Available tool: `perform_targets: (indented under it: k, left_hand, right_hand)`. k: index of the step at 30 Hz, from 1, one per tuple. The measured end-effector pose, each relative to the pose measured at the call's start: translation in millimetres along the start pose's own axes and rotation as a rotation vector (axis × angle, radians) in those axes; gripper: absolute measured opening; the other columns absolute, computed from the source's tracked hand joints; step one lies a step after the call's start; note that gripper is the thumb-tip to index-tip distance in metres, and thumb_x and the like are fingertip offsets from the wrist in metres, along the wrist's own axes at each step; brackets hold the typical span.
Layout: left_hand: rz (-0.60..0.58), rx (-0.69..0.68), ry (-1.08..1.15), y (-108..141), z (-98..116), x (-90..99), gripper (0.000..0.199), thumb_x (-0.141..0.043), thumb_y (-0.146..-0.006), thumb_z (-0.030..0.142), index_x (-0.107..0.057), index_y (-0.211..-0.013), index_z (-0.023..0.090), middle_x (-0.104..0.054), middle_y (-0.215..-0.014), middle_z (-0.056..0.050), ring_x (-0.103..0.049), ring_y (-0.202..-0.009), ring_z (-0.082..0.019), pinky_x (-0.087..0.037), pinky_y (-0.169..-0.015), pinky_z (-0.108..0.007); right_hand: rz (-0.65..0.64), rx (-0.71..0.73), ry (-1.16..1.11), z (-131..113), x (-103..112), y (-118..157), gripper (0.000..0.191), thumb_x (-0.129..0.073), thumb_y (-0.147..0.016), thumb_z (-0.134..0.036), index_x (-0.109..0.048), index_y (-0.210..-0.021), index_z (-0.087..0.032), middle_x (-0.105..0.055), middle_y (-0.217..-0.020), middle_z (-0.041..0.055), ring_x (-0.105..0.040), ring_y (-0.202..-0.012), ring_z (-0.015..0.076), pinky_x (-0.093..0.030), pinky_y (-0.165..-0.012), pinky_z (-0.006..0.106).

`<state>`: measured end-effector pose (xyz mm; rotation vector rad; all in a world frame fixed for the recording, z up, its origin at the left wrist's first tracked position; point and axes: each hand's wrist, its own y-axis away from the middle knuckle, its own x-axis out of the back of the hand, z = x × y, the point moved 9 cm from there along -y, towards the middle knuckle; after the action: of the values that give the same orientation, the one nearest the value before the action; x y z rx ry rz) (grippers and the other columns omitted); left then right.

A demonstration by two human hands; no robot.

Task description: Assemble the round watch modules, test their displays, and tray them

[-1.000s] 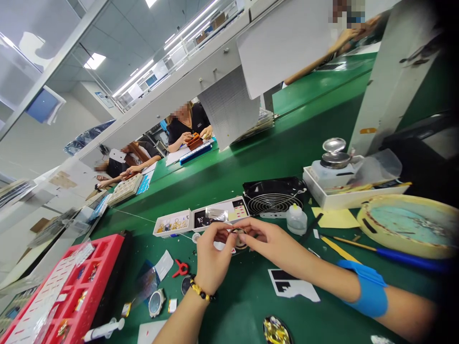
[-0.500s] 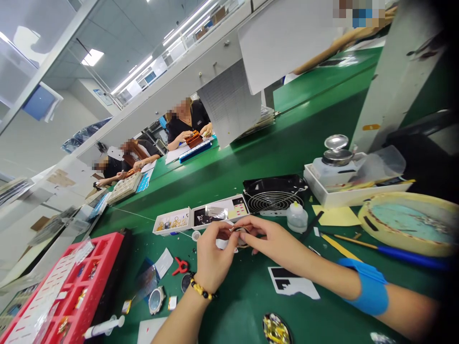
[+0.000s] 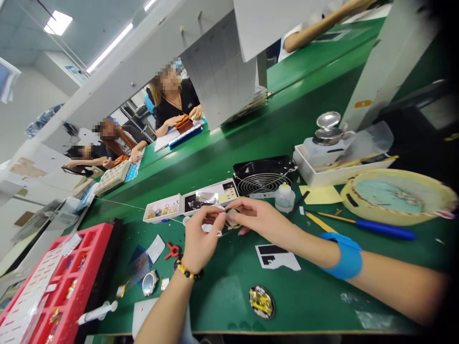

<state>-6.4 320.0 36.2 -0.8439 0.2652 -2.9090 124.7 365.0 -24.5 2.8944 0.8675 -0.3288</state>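
Observation:
A small round part with a dark rim [image 3: 233,220] is pinched between both hands above the green bench. My left hand [image 3: 202,231] is closed, its thumb and fingertips at the part's left edge; a white scrap shows beside these fingers. My right hand [image 3: 258,217] is closed on the right side of the same part. Fingers cover much of it, so its exact kind cannot be made out. Left of my left wrist lie a round watch case [image 3: 149,283] and a red clamp [image 3: 172,251]. Toward the front edge rests an oval piece with yellow, shiny contents [image 3: 261,302].
A red compartment tray [image 3: 96,243] and a syringe [image 3: 96,313] are at left. Behind my hands stand white boxes of small parts [image 3: 163,209], a black fan [image 3: 265,177] and a squeeze bottle [image 3: 285,197]. A yellowish round dish [image 3: 430,191] and blue-handled tool [image 3: 385,229] lie right. Co-workers sit across.
The view has shifted, so the bench's front edge now shows. Both hands still hold the round part, which is turned so that more of its round face shows.

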Motion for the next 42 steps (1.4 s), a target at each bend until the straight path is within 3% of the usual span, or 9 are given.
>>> perform_targets:
  k: [3, 6, 10, 19, 26, 30, 34, 38, 42]
  left_hand:
    - [-0.181, 0.124, 0.038, 0.0, -5.9, -4.0, 0.026, -0.07, -0.093, 0.044, -0.065, -0.096, 0.018, -0.07, -0.088, -0.002, -0.062, -0.078, -0.014, -0.048, -0.07, -0.024]
    - [-0.542, 0.21, -0.052, 13.9, -13.2, -27.5, 0.033, -0.077, -0.087, 0.049, -0.065, -0.092, 0.018, -0.068, -0.077, 0.001, -0.061, -0.07, -0.012, -0.044, -0.065, -0.023]
    - [-0.875, 0.133, -0.184, 41.4, -12.0, -59.9, 0.041, -0.09, -0.073, 0.047, -0.068, -0.095, 0.021, -0.067, -0.074, 0.005, -0.062, -0.068, -0.011, -0.041, -0.063, -0.022]
    - [-1.005, -0.266, -0.418, 67.1, 8.7, -83.5, 0.039, -0.087, -0.074, 0.043, -0.069, -0.104, 0.027, -0.064, -0.102, 0.0, -0.063, -0.097, -0.02, -0.045, -0.078, -0.026]
    - [-1.058, -0.08, -0.142, 65.0, 8.4, -81.8, 0.026, -0.087, -0.077, 0.029, -0.065, -0.086, 0.019, -0.067, -0.086, 0.001, -0.063, -0.082, -0.016, -0.048, -0.075, -0.025]
    - [-0.978, 0.162, 0.306, 53.8, 14.6, -59.9, 0.034, -0.09, -0.075, 0.039, -0.068, -0.087, 0.015, -0.07, -0.088, -0.004, -0.066, -0.078, -0.015, -0.056, -0.077, -0.027]
    - [-0.668, 0.27, 0.568, 24.9, 7.6, -29.2, 0.038, -0.09, -0.075, 0.039, -0.069, -0.094, 0.015, -0.07, -0.089, -0.006, -0.066, -0.073, -0.014, -0.054, -0.061, -0.023]
    - [-0.446, 0.381, 0.672, 5.0, -15.2, -21.6, 0.042, -0.09, -0.076, 0.036, -0.069, -0.105, 0.014, -0.068, -0.08, -0.003, -0.064, -0.064, -0.011, -0.052, -0.056, -0.018]
    - [-0.253, 0.42, 0.835, -9.3, -32.1, -14.1, 0.036, -0.085, -0.081, 0.028, -0.066, -0.106, 0.011, -0.075, -0.099, -0.009, -0.066, -0.061, -0.007, -0.057, -0.058, -0.015]
  right_hand:
    - [0.032, 0.028, -0.04, -7.5, 6.1, -0.7, 0.034, -0.075, -0.082, -0.048, -0.069, -0.098, -0.018, -0.07, -0.094, 0.0046, -0.069, -0.086, 0.0194, -0.064, -0.064, 0.027]
    - [0.036, 0.062, -0.056, -12.9, 7.1, -0.3, 0.031, -0.075, -0.083, -0.047, -0.067, -0.096, -0.02, -0.068, -0.095, 0.0039, -0.067, -0.087, 0.0198, -0.063, -0.06, 0.028]
    - [0.056, 0.129, 0.031, -15.8, 7.3, 2.3, 0.023, -0.068, -0.089, -0.043, -0.062, -0.095, -0.022, -0.066, -0.088, 0.0015, -0.066, -0.082, 0.0194, -0.049, -0.05, 0.024]
    - [0.083, 0.169, 0.203, -16.5, 7.5, 5.0, 0.016, -0.066, -0.091, -0.038, -0.066, -0.094, -0.022, -0.07, -0.095, 0.0014, -0.064, -0.093, 0.0217, -0.048, -0.084, 0.037]
    - [-0.019, 0.063, 0.261, -4.7, -0.4, 5.6, 0.013, -0.063, -0.095, -0.036, -0.067, -0.097, -0.023, -0.074, -0.09, 0.0, -0.068, -0.084, 0.0195, -0.05, -0.077, 0.033]
    - [-0.156, 0.015, 0.465, 3.0, -11.2, 10.2, 0.022, -0.061, -0.094, -0.026, -0.065, -0.116, -0.024, -0.078, -0.094, 0.0001, -0.072, -0.086, 0.0203, -0.051, -0.073, 0.03]
    - [-0.314, 0.139, 0.761, -2.7, -27.5, 20.7, 0.017, -0.058, -0.096, -0.025, -0.071, -0.107, -0.023, -0.077, -0.092, 0.0026, -0.07, -0.078, 0.0216, -0.044, -0.063, 0.03]
    - [-0.303, 0.184, 0.86, -12.0, -25.6, 21.9, 0.02, -0.055, -0.102, -0.03, -0.073, -0.106, -0.023, -0.077, -0.096, 0.0032, -0.07, -0.082, 0.0228, -0.046, -0.067, 0.032]
    - [-0.254, 0.223, 0.983, -27.8, -21.1, 20.5, 0.028, -0.056, -0.102, -0.026, -0.069, -0.126, -0.021, -0.076, -0.118, 0.007, -0.071, -0.102, 0.0267, -0.052, -0.084, 0.037]
